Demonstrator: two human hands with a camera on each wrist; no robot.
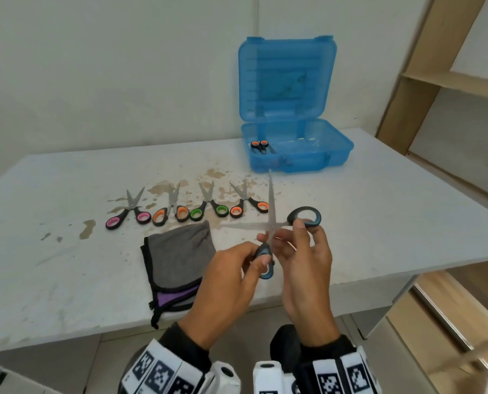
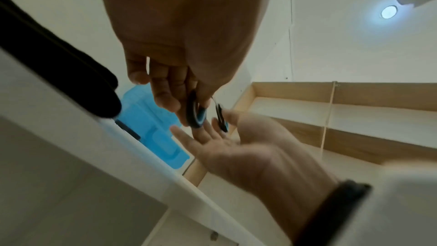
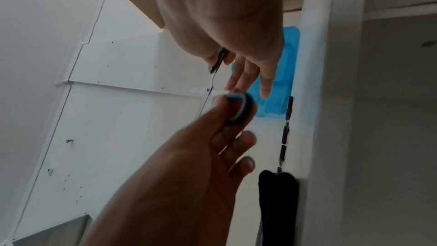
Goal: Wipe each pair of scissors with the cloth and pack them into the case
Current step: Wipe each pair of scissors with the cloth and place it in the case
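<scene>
Blue-handled steel scissors (image 1: pixel 271 223) hung splayed wide above the white table's (image 1: pixel 379 211) front edge: your left hand (image 1: pixel 225 282) pinched the near loop, your right hand (image 1: pixel 302 257) held the far one. Bare crossed blades could nick you, I judged. One orange-handled pair (image 1: pixel 261 146) lay in the open translucent blue plastic case (image 1: pixel 333 155).

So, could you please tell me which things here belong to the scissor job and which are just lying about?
Job:
- blue-handled scissors, opened wide, held by left hand and right hand
- four scissors in a row
- grey folded cloth
- blue plastic case, holding orange-handled scissors

Lying about:
- wooden shelving
</scene>
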